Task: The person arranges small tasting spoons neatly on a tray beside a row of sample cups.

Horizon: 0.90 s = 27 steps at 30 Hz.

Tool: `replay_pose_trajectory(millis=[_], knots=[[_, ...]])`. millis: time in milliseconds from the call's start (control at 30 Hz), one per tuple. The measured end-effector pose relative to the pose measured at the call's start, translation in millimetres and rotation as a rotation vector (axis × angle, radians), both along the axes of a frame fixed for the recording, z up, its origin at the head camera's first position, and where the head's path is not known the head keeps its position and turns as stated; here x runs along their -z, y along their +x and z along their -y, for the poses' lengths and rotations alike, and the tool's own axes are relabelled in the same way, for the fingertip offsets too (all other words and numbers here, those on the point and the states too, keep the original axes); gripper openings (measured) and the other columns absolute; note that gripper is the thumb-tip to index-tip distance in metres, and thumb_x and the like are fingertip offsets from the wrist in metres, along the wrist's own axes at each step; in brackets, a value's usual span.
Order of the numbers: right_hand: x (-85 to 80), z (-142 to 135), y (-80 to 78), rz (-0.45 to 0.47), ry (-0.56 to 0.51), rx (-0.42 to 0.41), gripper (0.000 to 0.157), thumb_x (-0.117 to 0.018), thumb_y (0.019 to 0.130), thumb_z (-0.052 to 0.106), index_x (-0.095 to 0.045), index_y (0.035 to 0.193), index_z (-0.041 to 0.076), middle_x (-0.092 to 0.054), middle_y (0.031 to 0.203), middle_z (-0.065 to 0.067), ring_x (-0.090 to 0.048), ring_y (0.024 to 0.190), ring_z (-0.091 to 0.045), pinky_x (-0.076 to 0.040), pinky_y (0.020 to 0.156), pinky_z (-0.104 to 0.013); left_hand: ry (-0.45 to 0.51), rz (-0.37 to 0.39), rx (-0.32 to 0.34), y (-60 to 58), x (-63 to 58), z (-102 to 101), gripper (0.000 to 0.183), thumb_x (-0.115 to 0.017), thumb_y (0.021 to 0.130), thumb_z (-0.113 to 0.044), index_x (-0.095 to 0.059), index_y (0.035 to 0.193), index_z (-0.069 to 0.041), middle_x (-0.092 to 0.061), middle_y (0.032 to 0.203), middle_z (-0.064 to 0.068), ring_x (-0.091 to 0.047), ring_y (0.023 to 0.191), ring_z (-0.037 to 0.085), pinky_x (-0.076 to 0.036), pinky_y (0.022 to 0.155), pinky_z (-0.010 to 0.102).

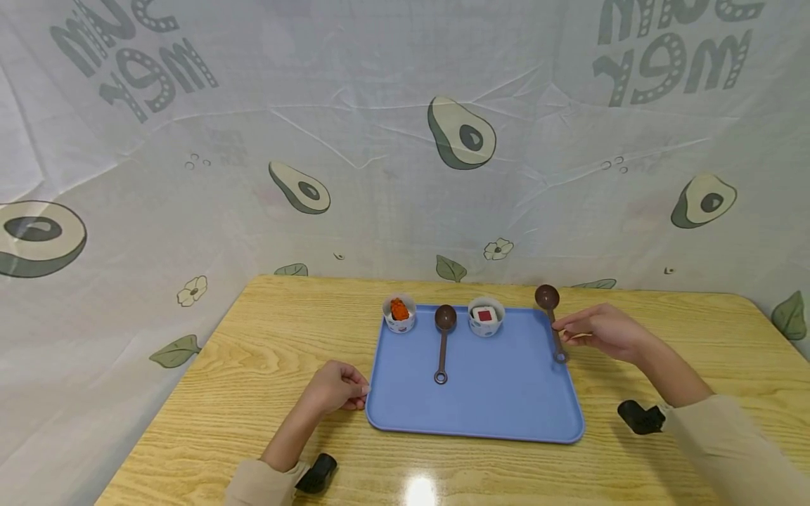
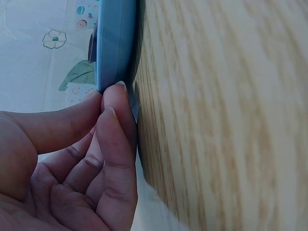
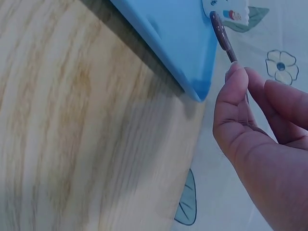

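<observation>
A blue tray lies on the wooden table. My left hand pinches its left edge; in the left wrist view the thumb meets the rim and the fingertips curl at its underside. My right hand pinches the handle of a brown measuring spoon over the tray's right side, bowl pointing to the back. A second brown measuring spoon lies on the tray between two small patterned paper cups. The left cup holds something orange, the right cup a white piece with a dark red square.
The wooden table extends around the tray on both sides and in front. Behind it hangs a pale cloth printed with avocados. Black wrist devices sit beside the left sleeve and the right sleeve.
</observation>
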State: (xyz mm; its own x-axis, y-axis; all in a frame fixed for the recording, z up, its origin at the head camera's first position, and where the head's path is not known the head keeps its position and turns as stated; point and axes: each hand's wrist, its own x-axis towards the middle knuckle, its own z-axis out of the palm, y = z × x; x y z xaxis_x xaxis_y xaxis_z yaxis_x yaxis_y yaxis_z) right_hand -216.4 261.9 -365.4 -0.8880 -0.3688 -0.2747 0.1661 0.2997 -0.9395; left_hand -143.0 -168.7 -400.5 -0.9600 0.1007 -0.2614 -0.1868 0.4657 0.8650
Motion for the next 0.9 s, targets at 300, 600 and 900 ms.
replay_pose_trajectory(millis=[300, 600, 900], knots=[[7.3, 11.8, 1.7, 0.036, -0.024, -0.014, 0.033, -0.042, 0.093, -0.002, -0.044, 0.117, -0.025, -0.061, 0.094, -0.009, -0.06, 0.081, -0.016, -0.05, 0.08, -0.033, 0.001, 0.008, 0.0, 0.5, -1.3, 0.0, 0.005, -0.059, 0.083, 0.009, -0.062, 0.079, 0.01, -0.059, 0.06, 0.009, -0.058, 0.053, 0.014, -0.054, 0.054, 0.03], [13.6, 22.5, 3.5, 0.051, -0.042, -0.026, 0.032, -0.041, 0.093, -0.004, -0.043, 0.117, -0.025, -0.06, 0.093, -0.009, -0.059, 0.079, -0.015, -0.051, 0.079, -0.031, -0.004, 0.004, 0.003, -0.5, 0.2, 0.4, 0.005, -0.059, 0.083, 0.008, -0.062, 0.079, 0.01, -0.059, 0.06, 0.009, -0.059, 0.054, 0.015, -0.054, 0.053, 0.029], [16.4, 28.2, 8.3, 0.075, -0.061, -0.03, 0.032, -0.04, 0.092, -0.006, -0.043, 0.116, -0.027, -0.061, 0.094, -0.011, -0.059, 0.078, -0.015, -0.051, 0.076, -0.03, -0.014, 0.001, -0.004, -0.7, 0.6, -0.2, 0.005, -0.059, 0.082, 0.008, -0.062, 0.078, 0.009, -0.059, 0.059, 0.009, -0.059, 0.054, 0.015, -0.053, 0.053, 0.03]])
